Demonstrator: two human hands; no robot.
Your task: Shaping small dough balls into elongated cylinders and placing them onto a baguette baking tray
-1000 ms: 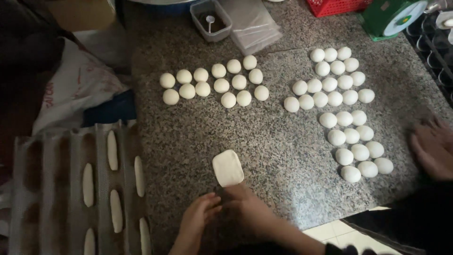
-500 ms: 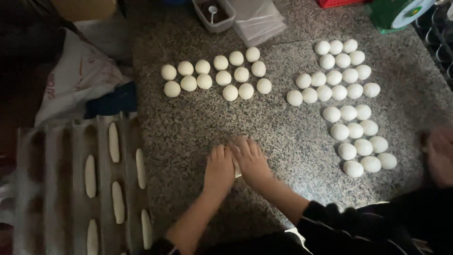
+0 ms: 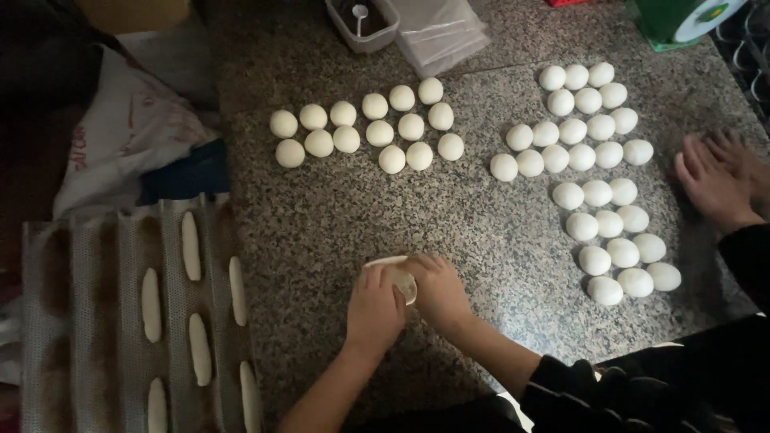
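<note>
Working at the near edge of the stone counter [image 3: 321,208], the person has both hands close together on one flat piece of dough [image 3: 399,274]. The left hand [image 3: 374,309] lies on its left side and the right hand [image 3: 437,290] on its right side, with the fingertips of both curled over the dough, so only a pale strip along the far edge and a small patch between the hands can be seen. From that strip, the long axis of the piece seems to run left to right, across in front of the person, and the dough sits just beyond the palms, on the far side. Both hands are equally near to it; neither one is free. Whether the fingers pinch the dough or only press on it I cannot tell. To the left, near the counter's edge, stands a ridged baking tray [image 3: 96,321] with several thin dough sticks [image 3: 190,244] lying lengthwise in its channels. Farther away, two groups of dough balls [image 3: 365,128] rest on the counter, well apart from the hands. At the right edge another person's hands [image 3: 718,180] lie on the counter.
</note>
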